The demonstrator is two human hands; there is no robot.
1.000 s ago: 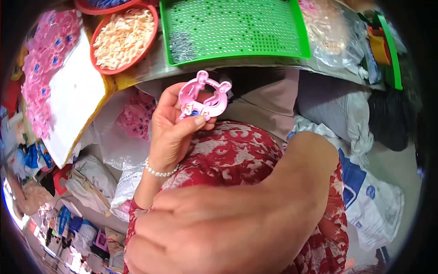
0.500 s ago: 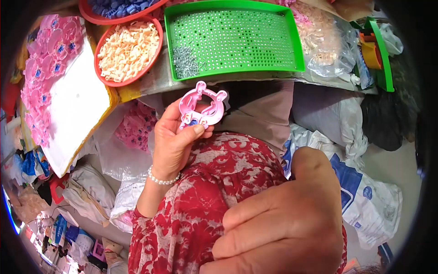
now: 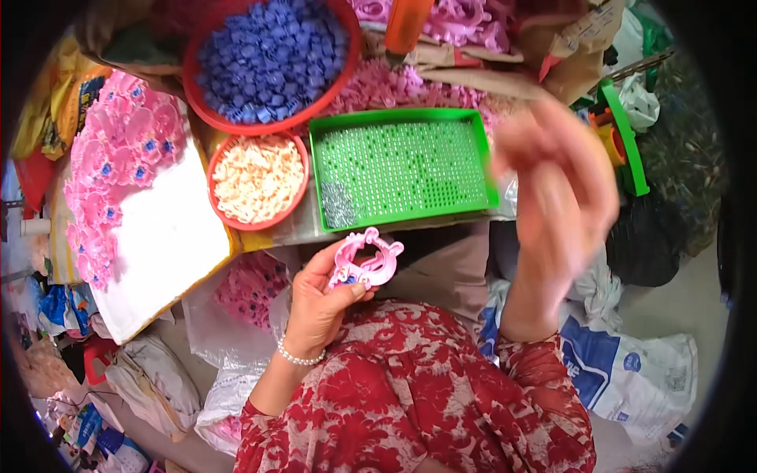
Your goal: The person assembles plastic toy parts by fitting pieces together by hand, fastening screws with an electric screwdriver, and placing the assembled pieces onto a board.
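Note:
My left hand [image 3: 317, 303], with a bead bracelet at the wrist, is closed on a pink plastic ring-shaped part [image 3: 367, 258] with small ear-like knobs. A bit of blue [image 3: 352, 280] shows at the part's lower edge, near my thumb. Raised over the right end of the green tray [image 3: 410, 219], my right hand [image 3: 556, 185] is smeared by motion, and I cannot make out anything in its fingers. The tray has rows of holes, many filled with shiny metal pieces, and a heap of small metal pieces [image 3: 337, 203] lies in its left corner.
A red bowl of blue pieces [image 3: 272, 59] stands behind a smaller bowl of cream pieces [image 3: 259, 180]. Pink assembled parts [image 3: 118, 169] lie on a white board [image 3: 162, 252] at left. An orange handle-like object [image 3: 408, 24] hangs at the top. More pink parts [image 3: 465, 22] are behind.
My right hand has moved up and away from the camera, toward the tray's right side. The view has shifted, showing more of the table's back. My left hand keeps hold of the pink part.

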